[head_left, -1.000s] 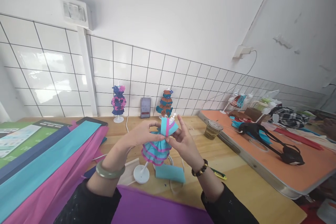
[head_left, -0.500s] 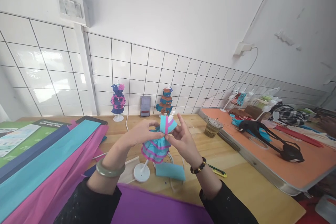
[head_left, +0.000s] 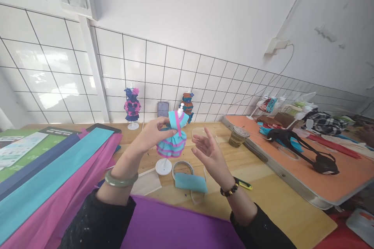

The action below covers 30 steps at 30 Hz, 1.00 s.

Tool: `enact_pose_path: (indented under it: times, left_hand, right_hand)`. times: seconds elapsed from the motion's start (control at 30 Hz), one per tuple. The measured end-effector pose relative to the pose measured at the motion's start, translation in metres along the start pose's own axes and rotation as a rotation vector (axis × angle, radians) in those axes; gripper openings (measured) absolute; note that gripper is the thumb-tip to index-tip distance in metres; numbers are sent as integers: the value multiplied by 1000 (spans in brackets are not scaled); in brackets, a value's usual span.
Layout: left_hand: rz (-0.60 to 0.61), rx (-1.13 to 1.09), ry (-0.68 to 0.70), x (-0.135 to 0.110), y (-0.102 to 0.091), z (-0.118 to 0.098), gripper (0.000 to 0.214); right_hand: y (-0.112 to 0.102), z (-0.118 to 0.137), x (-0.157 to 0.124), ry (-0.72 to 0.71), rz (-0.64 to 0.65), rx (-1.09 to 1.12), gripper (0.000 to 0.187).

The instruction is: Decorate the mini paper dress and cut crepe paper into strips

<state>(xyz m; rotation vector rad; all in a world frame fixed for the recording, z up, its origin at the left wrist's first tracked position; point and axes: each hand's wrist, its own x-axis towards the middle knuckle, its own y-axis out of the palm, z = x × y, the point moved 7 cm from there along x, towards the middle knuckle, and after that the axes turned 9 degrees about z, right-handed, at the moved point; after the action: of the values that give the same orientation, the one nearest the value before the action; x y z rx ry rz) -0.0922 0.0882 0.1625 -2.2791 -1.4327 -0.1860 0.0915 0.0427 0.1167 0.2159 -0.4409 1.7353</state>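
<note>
A turquoise miniature dress (head_left: 173, 142) with pink-purple trim and a ruffled skirt is on a small white dress form. The form's round base (head_left: 163, 167) is below it, and the stand leans a little. My left hand (head_left: 150, 136) grips the dress at the waist from the left, thumb in front and fingers partly hidden behind. To the right of the dress, my right hand (head_left: 210, 158) is apart from it, fingers spread and holding nothing. A folded turquoise fabric piece (head_left: 191, 183) overlaps a roll of tape (head_left: 182, 168) in front of the stand.
Two dressed forms stand at the tiled wall, one navy-pink (head_left: 132, 105), one brown-blue (head_left: 188, 101), near a phone (head_left: 163, 109). A lidded cup (head_left: 239, 137) and cutter (head_left: 244, 184) are right. Fabric strips (head_left: 58, 167) lie left; purple cloth (head_left: 175, 223) in front; an orange case (head_left: 306, 163) far right.
My right hand has let go of the dress and moved right, opening. The dress form has tilted more upright and shifted slightly left, with my left hand still on it.
</note>
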Motion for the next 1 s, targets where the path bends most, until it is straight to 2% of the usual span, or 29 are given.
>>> enact_pose_path:
  times: [0.13, 0.27, 0.4, 0.53, 0.63, 0.7, 0.87, 1.0]
  left_hand:
    - [-172, -79, -30, -4, -24, 7, 37]
    - [-276, -142, -19, -6, -36, 11, 37]
    - [-306, -175, 5, -6, -36, 9, 33]
    - [-317, -150, -2, -7, -35, 7, 30]
    - [-341, -114, -6, -8, -35, 6, 31]
    - [-356, -92, -11, -8, -35, 5, 32]
    - [-418, -62, -17, -10, -38, 4, 40]
    - [-428, -52, -14, -10, -39, 2, 44]
  right_hand:
    - [-16, -23, -32, 154, 42, -244, 48]
    - [-30, -39, -64, 246, 129, -503, 23]
    - [-33, -44, -88, 268, 244, -666, 15]
    - [-17, -39, -102, 219, 374, -745, 16]
    - [2, -36, -108, 151, 466, -802, 20]
    - [10, -36, -108, 123, 470, -849, 22]
    - [14, -47, -95, 96, 396, -1022, 16]
    - [19, -61, -82, 88, 424, -1220, 15]
